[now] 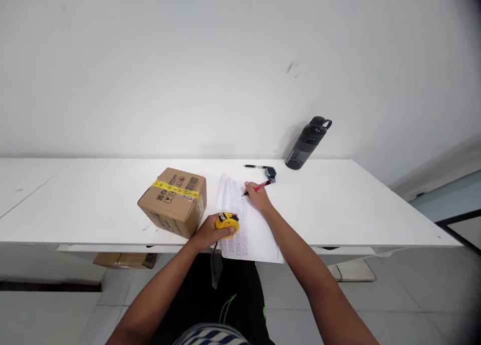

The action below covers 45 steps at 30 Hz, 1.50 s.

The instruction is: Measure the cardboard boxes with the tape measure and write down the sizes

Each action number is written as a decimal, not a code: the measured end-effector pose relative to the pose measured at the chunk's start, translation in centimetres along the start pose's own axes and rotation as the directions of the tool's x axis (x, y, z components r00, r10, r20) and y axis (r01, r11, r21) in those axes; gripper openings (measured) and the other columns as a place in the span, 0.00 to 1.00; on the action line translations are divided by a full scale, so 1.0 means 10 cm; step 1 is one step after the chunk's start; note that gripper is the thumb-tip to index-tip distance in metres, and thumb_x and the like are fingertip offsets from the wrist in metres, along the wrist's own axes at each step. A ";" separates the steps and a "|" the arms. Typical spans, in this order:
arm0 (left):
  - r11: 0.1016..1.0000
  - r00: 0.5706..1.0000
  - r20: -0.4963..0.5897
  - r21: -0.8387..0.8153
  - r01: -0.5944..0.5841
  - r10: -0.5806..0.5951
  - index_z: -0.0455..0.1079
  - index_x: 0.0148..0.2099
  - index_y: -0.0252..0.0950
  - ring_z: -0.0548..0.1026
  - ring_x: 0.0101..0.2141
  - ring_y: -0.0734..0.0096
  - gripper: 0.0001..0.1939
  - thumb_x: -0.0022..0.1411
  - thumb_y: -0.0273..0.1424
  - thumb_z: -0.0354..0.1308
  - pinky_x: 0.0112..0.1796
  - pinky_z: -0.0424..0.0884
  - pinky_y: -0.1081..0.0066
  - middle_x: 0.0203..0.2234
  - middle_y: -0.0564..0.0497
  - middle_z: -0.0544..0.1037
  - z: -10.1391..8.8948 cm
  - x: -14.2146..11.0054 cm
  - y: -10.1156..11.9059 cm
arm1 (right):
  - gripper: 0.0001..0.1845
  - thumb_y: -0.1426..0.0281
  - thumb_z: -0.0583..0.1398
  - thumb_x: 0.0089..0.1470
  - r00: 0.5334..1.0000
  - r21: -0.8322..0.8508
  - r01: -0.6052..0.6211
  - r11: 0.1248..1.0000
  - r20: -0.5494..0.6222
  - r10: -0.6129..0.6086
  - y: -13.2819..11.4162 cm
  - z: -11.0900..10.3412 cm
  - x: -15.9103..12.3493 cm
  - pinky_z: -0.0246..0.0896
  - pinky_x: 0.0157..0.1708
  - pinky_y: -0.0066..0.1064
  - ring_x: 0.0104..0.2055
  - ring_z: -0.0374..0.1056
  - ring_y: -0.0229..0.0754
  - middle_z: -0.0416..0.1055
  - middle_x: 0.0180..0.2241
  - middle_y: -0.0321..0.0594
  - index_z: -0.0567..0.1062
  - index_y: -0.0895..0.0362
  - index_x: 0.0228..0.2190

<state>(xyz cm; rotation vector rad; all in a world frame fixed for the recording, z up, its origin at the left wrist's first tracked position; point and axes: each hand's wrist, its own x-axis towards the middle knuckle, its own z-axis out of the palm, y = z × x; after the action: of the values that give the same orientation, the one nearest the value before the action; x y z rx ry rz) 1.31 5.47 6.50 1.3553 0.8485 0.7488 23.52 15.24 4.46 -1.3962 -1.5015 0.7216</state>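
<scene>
My left hand (pixel 211 232) is closed around a yellow tape measure (pixel 228 224), its black strap hanging below the table edge. That hand rests over the left side of an open notebook (pixel 259 239) whose page bears columns of handwriting. In my right hand (pixel 257 197) is a red and black pen (pixel 262 185), its tip at the page near the end of a written column. Just left of my left hand stands a cardboard box (pixel 175 202) with yellow tape across its top and printed marks.
A dark water bottle (pixel 306 144) stands at the back by the wall. Near it lie a black pen (pixel 255 166) and a small blue and black tape measure (pixel 270 173). Below the white table (pixel 356 209), another cardboard box (pixel 126 260) shows at the left.
</scene>
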 end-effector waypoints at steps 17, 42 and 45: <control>0.991 0.999 0.030 0.130 -0.035 0.031 0.72 0.54 0.34 0.75 0.45 0.59 0.28 0.53 0.40 0.67 0.46 0.71 0.64 0.45 0.43 0.78 0.03 -0.01 0.02 | 0.21 0.53 0.55 0.50 0.997 0.035 -0.069 0.997 0.038 0.068 -0.01 -0.01 0.04 0.53 0.27 0.32 0.24 0.55 0.38 0.59 0.16 0.32 0.62 0.53 0.16; 0.965 0.997 0.004 0.251 -0.072 0.074 0.69 0.59 0.39 0.73 0.49 0.59 0.32 0.53 0.39 0.66 0.48 0.70 0.64 0.52 0.44 0.75 0.08 -0.03 0.09 | 0.19 0.56 0.55 0.50 0.996 0.031 -0.081 0.996 -0.027 0.082 -0.02 -0.02 0.00 0.55 0.31 0.32 0.27 0.58 0.40 0.63 0.18 0.34 0.63 0.54 0.16; 0.955 0.995 0.021 0.278 -0.100 0.097 0.68 0.59 0.41 0.72 0.53 0.57 0.31 0.52 0.38 0.67 0.52 0.68 0.61 0.55 0.44 0.73 0.09 -0.03 0.07 | 0.19 0.57 0.55 0.50 0.996 0.023 -0.084 0.996 -0.005 0.084 -0.03 -0.03 0.00 0.55 0.30 0.32 0.26 0.59 0.40 0.64 0.18 0.35 0.64 0.54 0.16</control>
<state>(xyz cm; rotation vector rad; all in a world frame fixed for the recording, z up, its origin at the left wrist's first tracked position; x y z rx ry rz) 1.96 4.84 7.25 1.6609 0.9107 0.7189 23.68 15.17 4.90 -1.4502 -1.4327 0.7831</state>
